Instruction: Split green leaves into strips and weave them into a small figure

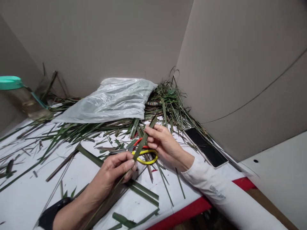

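Note:
A long green leaf strip (143, 140) runs slantwise between both hands. My left hand (114, 172) pinches its lower part with thumb and fingers closed. Higher up, my right hand (161, 142) grips the strip near its upper end, fingers pressed together. Beneath the hands lie scissors (145, 155) with a yellow handle loop and a red one, resting on the white table (28, 198). Cut leaf pieces are scattered around them.
A clear plastic bag (112, 100) lies over a heap of green leaves (170, 102) at the back. A phone (205, 147) lies face up on the right. A teal-lidded jar (18, 94) stands far left. The table's red edge (192, 209) runs in front.

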A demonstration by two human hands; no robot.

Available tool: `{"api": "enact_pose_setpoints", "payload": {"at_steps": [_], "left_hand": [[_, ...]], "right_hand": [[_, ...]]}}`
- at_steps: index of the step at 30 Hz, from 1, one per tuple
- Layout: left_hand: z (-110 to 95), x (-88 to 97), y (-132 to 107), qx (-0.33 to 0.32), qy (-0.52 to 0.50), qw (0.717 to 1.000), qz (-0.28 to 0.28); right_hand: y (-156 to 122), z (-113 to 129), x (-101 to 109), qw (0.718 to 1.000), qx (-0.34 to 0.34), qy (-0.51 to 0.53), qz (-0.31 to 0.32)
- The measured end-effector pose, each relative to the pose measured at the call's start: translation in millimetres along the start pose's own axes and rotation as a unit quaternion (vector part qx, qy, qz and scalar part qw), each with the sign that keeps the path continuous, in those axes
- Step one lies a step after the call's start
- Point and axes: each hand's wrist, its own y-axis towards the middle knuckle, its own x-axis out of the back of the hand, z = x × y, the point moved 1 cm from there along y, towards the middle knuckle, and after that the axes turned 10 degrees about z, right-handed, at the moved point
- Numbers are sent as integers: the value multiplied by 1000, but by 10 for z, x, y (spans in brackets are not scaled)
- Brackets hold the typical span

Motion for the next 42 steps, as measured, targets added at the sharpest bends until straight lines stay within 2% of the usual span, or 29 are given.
{"api": "enact_pose_setpoints", "payload": {"at_steps": [4, 9, 13, 16, 20, 24, 27, 29, 31, 38, 42], "left_hand": [[18, -16, 2, 10, -41, 999, 15], [19, -4, 14, 13, -55, 998, 35], [-43, -16, 9, -1, 62, 998, -11], [-112, -80, -9, -21, 182, 982, -40], [-148, -155, -33, -31, 218, 974, -61], [-118, -122, -37, -38, 201, 974, -97], [-90, -53, -18, -47, 184, 975, -119], [-81, -19, -4, -56, 181, 974, -122], [-79, -9, 4, -60, 186, 973, -122], [-112, -68, -23, -54, 234, 963, -125], [-113, -92, -42, -46, 233, 966, -104]], "right_hand": [[27, 145, 43, 1000, 23, -12, 16], [65, 179, 106, 998, 50, -45, -8], [83, 121, 184, 996, 42, -72, -35], [93, 89, 238, 993, 45, -93, -56], [116, 111, 268, 991, 50, -109, -62], [88, 101, 166, 992, 34, -117, -44], [4, -3, -4, 990, -18, -142, 0], [-61, -84, -115, 979, -59, -191, 46], [-112, -137, -184, 970, -65, -228, 53], [-122, -203, -138, 980, -64, -188, -5], [-40, -135, -18, 990, -13, -132, -44]]}}
